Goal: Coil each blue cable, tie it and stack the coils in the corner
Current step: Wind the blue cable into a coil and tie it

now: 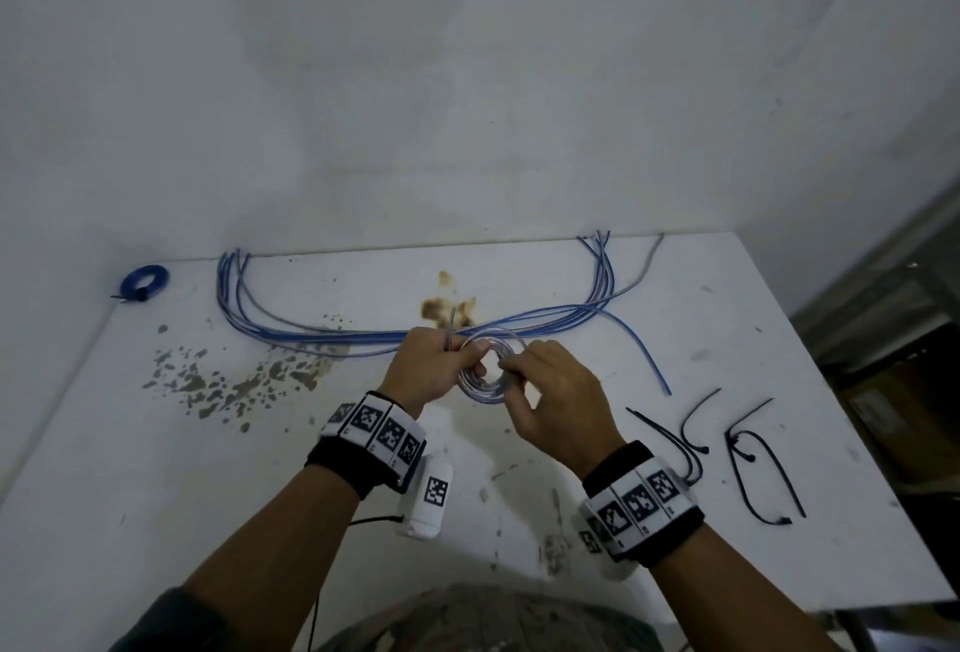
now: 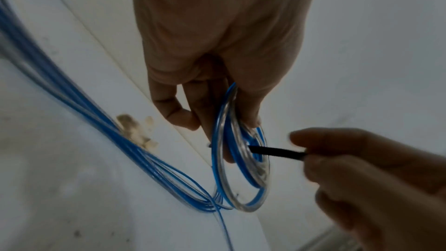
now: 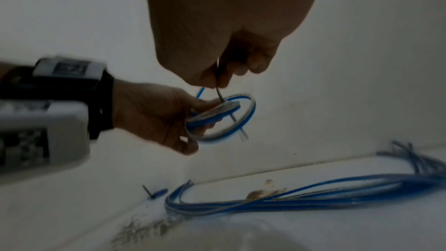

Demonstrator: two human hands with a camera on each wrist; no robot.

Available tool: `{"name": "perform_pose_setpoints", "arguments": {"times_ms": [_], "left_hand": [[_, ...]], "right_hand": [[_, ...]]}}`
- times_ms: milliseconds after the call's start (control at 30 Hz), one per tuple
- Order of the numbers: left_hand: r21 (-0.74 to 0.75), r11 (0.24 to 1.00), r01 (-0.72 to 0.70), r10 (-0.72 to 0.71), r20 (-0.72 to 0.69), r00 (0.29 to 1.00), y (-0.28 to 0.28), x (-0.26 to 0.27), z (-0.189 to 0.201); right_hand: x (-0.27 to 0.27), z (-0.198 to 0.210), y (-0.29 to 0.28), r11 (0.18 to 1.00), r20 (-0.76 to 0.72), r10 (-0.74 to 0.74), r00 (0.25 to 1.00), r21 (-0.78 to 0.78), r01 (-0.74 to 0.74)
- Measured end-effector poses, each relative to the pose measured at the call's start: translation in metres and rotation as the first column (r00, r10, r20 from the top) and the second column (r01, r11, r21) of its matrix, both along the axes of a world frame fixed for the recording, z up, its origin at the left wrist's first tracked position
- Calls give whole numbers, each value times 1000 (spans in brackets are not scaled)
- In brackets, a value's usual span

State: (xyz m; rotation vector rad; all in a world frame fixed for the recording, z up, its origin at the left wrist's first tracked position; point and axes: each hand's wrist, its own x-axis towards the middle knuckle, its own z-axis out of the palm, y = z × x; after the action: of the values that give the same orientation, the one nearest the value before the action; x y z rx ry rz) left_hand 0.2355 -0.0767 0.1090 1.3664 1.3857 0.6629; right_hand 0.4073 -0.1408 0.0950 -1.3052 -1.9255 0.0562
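My left hand (image 1: 426,365) (image 2: 212,87) (image 3: 154,115) grips a small coil of blue-and-clear cable (image 1: 485,365) (image 2: 241,163) (image 3: 222,117) held above the white table (image 1: 156,469). My right hand (image 1: 550,391) (image 2: 362,178) (image 3: 217,45) pinches a black zip tie (image 2: 277,152) (image 3: 218,91) whose tip passes through the coil's middle. A bundle of several loose blue cables (image 1: 363,334) (image 2: 84,112) (image 3: 301,196) lies along the wall behind. One tied blue coil (image 1: 145,282) (image 3: 156,192) sits in the far left corner.
Several black zip ties (image 1: 748,464) lie on the table at the right. Brown stains (image 1: 447,308) and grey paint specks (image 1: 218,386) mark the top. The table's right edge (image 1: 852,423) drops off beside dark shelving. The white wall (image 1: 467,80) stands close behind.
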Motion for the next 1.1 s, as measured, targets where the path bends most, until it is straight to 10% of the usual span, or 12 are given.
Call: {"name": "perform_pose_setpoints", "arguments": {"times_ms": [100, 300, 1100], "left_hand": [[86, 967, 238, -219, -191, 957, -4, 1, 4], [114, 880, 461, -415, -288, 863, -8, 13, 14], [306, 930, 206, -229, 43, 972, -13, 6, 27]], "right_hand": [[5, 21, 6, 987, -266, -77, 961, -154, 36], [10, 46, 42, 813, -182, 166, 969, -531, -239], [46, 38, 23, 736, -610, -168, 775, -601, -313]]}}
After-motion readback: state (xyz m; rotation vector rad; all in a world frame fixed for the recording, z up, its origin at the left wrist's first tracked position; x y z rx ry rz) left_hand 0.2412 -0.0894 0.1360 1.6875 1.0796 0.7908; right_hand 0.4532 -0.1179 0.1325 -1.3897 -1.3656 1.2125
